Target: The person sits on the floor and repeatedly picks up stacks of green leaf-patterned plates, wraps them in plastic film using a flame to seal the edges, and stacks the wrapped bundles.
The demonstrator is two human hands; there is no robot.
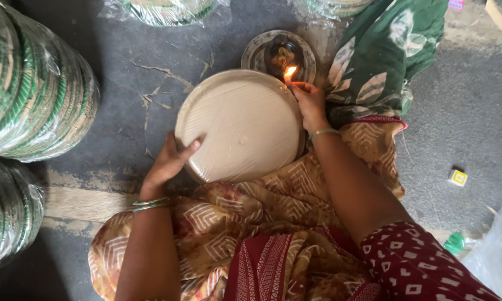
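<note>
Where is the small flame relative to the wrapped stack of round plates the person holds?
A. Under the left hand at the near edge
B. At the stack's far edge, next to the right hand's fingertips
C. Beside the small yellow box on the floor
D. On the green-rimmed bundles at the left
B: the flame burns at the far rim of the wrapped plate stack, just above the right hand, while the left hand grips the near-left rim.

Plastic-wrapped green plate stacks [33, 83] left; small yellow box [457, 178] right.

A round stack of pale paper plates [240, 125], wrapped in clear film, lies flat, its far edge beside a small flame [290, 72].
</note>
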